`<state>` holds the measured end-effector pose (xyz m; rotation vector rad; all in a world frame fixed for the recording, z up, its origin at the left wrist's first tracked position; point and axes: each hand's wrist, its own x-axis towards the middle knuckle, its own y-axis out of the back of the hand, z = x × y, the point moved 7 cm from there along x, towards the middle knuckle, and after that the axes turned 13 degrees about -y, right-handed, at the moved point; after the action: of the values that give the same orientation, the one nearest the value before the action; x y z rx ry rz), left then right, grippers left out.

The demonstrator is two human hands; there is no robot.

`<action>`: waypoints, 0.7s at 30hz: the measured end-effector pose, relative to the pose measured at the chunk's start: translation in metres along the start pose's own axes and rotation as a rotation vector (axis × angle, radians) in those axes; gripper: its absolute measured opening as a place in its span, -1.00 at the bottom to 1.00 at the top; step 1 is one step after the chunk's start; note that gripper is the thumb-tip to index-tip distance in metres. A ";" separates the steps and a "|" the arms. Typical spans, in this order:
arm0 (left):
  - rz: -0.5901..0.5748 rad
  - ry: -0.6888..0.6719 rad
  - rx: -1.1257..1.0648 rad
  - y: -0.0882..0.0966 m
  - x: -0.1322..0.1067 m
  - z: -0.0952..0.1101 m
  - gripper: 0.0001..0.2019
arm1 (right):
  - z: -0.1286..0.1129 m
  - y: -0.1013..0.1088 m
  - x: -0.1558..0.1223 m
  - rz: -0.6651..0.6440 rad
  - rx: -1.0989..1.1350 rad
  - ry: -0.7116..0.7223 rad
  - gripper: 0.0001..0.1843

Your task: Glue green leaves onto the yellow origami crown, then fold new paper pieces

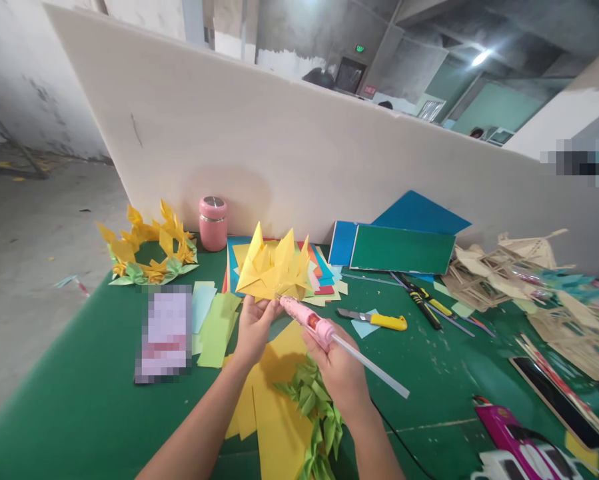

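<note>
My left hand (253,330) pinches the lower edge of a folded yellow paper piece (274,270) with several pointed tips, held up above the green table (419,360). My right hand (336,363) grips a pink glue gun (312,320) with a clear glue stick poking out behind; its nozzle touches the yellow piece's base. Below my hands lie yellow sheets (274,407) and a row of green folded paper leaves (319,413).
A finished yellow-and-green paper wreath (149,253) and a pink jar (212,223) sit at the back left. Coloured paper stacks (399,247), a yellow utility knife (379,320), pliers (424,303), wooden stick models (529,280), a phone (559,400) and a pink object (514,437) crowd the right. A beige partition (279,147) stands behind.
</note>
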<state>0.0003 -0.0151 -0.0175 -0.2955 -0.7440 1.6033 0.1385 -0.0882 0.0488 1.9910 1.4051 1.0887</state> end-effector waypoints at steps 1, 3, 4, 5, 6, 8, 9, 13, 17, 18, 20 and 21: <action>0.006 -0.001 -0.009 0.000 0.000 0.000 -0.57 | 0.001 0.000 0.000 -0.002 -0.005 -0.009 -0.51; 0.013 -0.005 -0.026 0.000 0.000 0.000 -0.56 | 0.003 0.000 0.001 -0.002 -0.015 -0.022 -0.50; 0.011 -0.007 -0.033 0.000 0.000 0.000 -0.56 | 0.004 0.000 0.002 0.003 -0.019 -0.027 -0.50; 0.007 -0.008 -0.037 0.000 0.000 0.000 -0.56 | 0.005 0.001 0.003 0.010 -0.019 -0.030 -0.51; 0.001 -0.009 -0.037 0.000 0.000 -0.001 -0.56 | 0.006 0.001 0.004 0.018 -0.016 -0.032 -0.51; -0.008 -0.010 -0.031 0.000 0.000 -0.001 -0.56 | 0.008 0.002 0.005 0.033 -0.002 -0.038 -0.53; -0.010 -0.011 -0.026 0.001 0.000 0.000 -0.56 | 0.008 0.001 0.006 0.032 0.006 -0.038 -0.55; 0.003 -0.006 0.005 0.001 0.000 0.001 -0.57 | 0.009 0.003 0.010 0.041 0.023 -0.040 -0.59; 0.021 0.006 0.018 0.001 0.000 0.002 -0.53 | 0.004 0.011 0.010 0.094 0.037 -0.016 -0.60; 0.022 0.008 0.014 0.001 0.000 0.001 -0.53 | 0.001 0.012 0.010 0.092 0.045 0.000 -0.61; 0.023 0.013 0.007 0.001 0.000 0.001 -0.55 | -0.005 0.012 0.009 0.072 0.053 0.039 -0.64; 0.022 0.019 0.006 0.001 0.000 0.000 -0.57 | -0.008 0.012 0.008 0.060 0.051 0.058 -0.66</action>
<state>-0.0001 -0.0155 -0.0179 -0.3153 -0.7240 1.6214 0.1398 -0.0857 0.0647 2.0648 1.4236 1.1560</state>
